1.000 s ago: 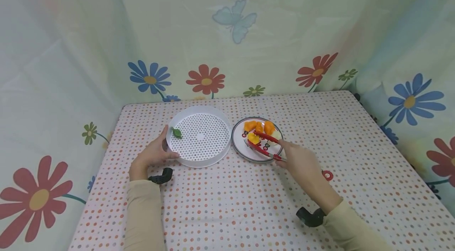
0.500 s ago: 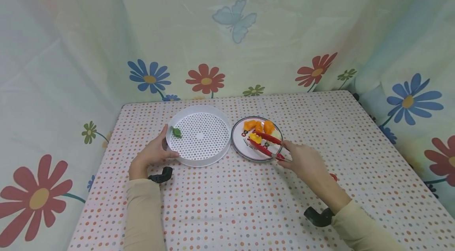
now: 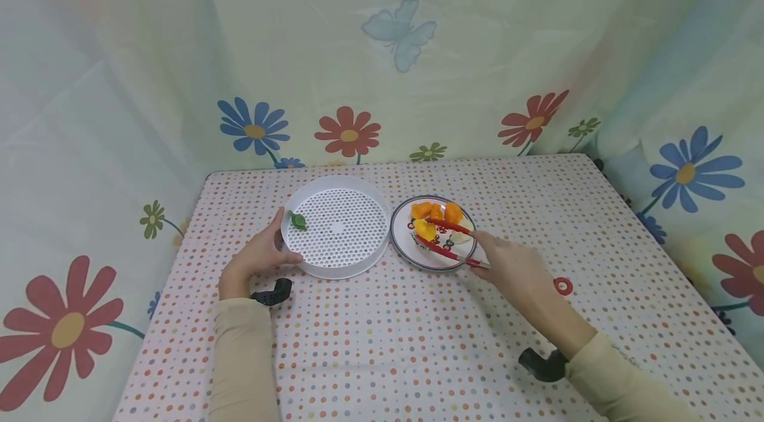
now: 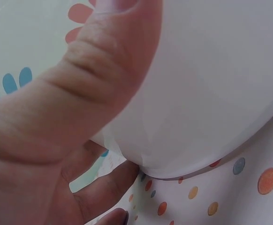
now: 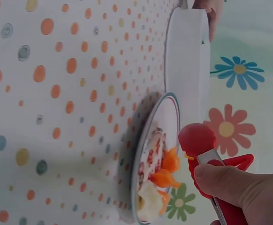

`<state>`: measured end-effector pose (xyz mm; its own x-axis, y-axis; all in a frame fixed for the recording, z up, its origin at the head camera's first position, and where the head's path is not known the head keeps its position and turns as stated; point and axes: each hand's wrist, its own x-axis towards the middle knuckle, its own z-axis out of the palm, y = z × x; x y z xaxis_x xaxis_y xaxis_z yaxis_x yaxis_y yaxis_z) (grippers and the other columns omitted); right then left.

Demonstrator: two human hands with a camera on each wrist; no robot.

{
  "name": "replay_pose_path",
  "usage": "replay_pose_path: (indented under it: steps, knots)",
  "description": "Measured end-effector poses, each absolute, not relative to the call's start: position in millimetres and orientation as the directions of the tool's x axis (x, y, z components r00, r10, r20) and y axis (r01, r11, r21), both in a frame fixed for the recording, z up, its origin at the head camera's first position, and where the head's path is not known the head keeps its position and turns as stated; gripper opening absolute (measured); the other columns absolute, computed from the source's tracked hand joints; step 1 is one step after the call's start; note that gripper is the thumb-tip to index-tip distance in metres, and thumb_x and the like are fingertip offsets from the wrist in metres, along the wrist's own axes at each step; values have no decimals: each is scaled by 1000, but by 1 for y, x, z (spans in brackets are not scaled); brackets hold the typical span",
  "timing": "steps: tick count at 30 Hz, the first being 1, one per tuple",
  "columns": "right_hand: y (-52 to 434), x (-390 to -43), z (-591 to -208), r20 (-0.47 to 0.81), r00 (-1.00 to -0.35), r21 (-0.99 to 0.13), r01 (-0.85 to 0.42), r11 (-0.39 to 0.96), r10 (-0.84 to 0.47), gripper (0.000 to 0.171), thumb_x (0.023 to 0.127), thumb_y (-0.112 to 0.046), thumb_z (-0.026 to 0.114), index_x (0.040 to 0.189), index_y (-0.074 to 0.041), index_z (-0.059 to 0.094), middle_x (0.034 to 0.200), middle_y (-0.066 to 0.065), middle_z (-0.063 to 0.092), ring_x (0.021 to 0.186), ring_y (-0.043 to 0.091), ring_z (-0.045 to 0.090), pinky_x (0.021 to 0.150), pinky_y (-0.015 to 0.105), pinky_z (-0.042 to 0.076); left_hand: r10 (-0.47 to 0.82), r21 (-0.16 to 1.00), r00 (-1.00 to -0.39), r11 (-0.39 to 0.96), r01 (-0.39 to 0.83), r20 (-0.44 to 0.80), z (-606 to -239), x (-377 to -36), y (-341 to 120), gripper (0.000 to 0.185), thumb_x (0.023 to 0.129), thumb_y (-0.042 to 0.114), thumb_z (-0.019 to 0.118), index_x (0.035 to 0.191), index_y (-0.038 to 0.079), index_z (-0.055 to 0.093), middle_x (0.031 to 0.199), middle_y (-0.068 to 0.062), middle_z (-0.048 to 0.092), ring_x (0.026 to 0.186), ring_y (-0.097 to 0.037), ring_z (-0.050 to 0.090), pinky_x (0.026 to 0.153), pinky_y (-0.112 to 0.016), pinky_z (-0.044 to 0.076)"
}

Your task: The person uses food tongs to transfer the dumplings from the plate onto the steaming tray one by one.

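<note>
the right hand (image 3: 507,269) grasps red plastic tongs (image 3: 449,241), tips toward the tabletop's far-left corner around a yellow-orange food chunk (image 3: 426,229) on the round patterned plate (image 3: 412,251); left hand (image 3: 258,255) grips the white perforated round tray (image 3: 337,226).

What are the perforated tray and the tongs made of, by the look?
Perforated tray: likely white moulded plastic, matte, with uniform punched holes and a thin smooth wall. Tongs: glossy red tips and grips, probably silicone or plastic, over what looks like a metal strip in the right wrist view.
</note>
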<state>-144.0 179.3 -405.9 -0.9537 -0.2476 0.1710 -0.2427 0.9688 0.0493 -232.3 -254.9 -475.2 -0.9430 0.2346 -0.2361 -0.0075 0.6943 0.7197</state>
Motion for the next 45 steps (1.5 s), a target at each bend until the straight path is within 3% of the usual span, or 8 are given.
replay_pose_path:
  steps: [6,11,17,21,24,32,38,45]
  knots:
    - [179,-144,-390,241,-924,75,-288,955,-298,71,65,-24,87,125,-3,56,114,20,68,84,34,70,58,33,57,234,718,-944,696,-3,-231,-474,-232,-254,132,66,40,84,152,11,-11,160,-13,4,147,-35,8,117,-56,12]
    - [175,-145,-376,279,-902,75,-322,944,-330,73,64,-22,88,126,-3,56,113,20,68,82,34,70,57,34,57,232,721,-943,692,-12,-238,-474,-231,-254,133,65,42,85,152,12,-11,160,-12,5,147,-34,8,117,-55,12]
    - [156,-150,-363,332,-862,89,-377,922,-384,72,63,-26,88,124,-3,58,114,17,68,93,32,70,57,33,57,230,717,-941,696,-19,-249,-473,-232,-255,132,65,42,84,152,13,-11,160,-13,6,147,-34,8,117,-55,12]
    - [137,-155,-361,358,-833,108,-411,905,-421,71,64,-34,87,123,-7,60,107,12,72,80,26,72,40,23,43,248,725,-937,689,-6,-244,-470,-233,-254,132,66,42,84,152,11,-11,160,-14,5,147,-35,7,117,-55,11]
    - [122,-162,-363,355,-823,116,-431,895,-442,70,65,-36,86,124,-11,58,101,7,74,64,19,68,36,20,28,255,732,-938,681,0,-237,-470,-232,-253,131,67,40,84,152,12,-10,160,-14,5,147,-35,6,117,-56,11]
    - [81,-190,-376,256,-829,75,-495,866,-496,64,71,-33,82,126,-13,56,105,2,72,71,15,68,41,21,39,236,737,-942,676,-19,-240,-476,-231,-253,131,67,40,84,152,14,-12,160,-12,8,147,-33,9,117,-55,12]
    - [55,-210,-391,207,-823,50,-531,846,-529,62,73,-34,81,126,-10,56,120,4,67,89,21,70,60,31,57,222,740,-941,672,-43,-256,-476,-233,-255,130,66,39,85,153,16,-9,161,-11,8,148,-33,9,118,-54,12]
    - [31,-232,-404,181,-809,59,-558,828,-559,57,76,-32,79,123,-11,56,116,4,69,91,20,70,68,31,58,223,746,-940,664,-49,-259,-476,-234,-255,130,66,39,85,153,18,-10,160,-12,12,148,-33,10,118,-55,12]
